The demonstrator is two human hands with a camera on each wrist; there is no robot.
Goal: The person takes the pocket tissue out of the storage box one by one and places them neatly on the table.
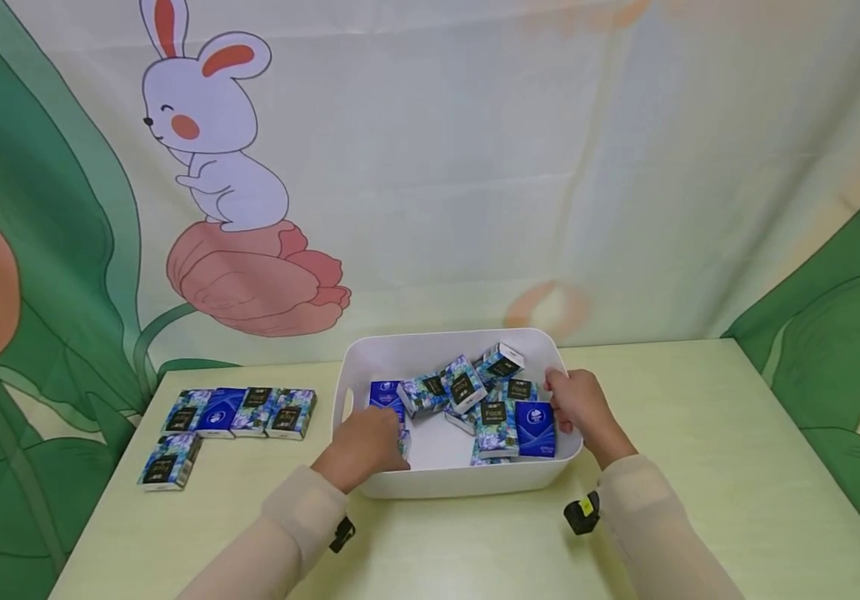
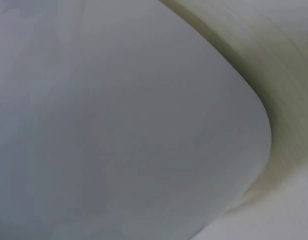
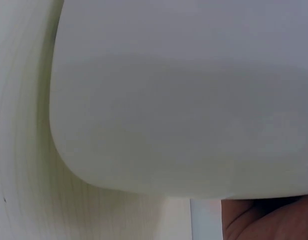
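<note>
A white plastic bin (image 1: 467, 482) stands on the table and holds several small tissue packs (image 1: 497, 427), some floral with black labels, some plain blue. My left hand (image 1: 367, 446) reaches over the bin's front left corner, its thumb and fingers around a floral tissue pack (image 1: 404, 445) mostly hidden by the hand. With its fingers curled at the right end wall, my right hand (image 1: 582, 407) grips the bin. In the left wrist view the bin's outer wall (image 2: 129, 120) fills most of the picture. Part of the right hand (image 3: 268, 220) shows below the bin in the right wrist view.
Left of the bin, several tissue packs (image 1: 253, 412) lie side by side in a row on the table (image 1: 730, 467). One more floral pack (image 1: 169, 461) lies in front of the row's left end. A printed curtain (image 1: 437, 167) hangs behind the table.
</note>
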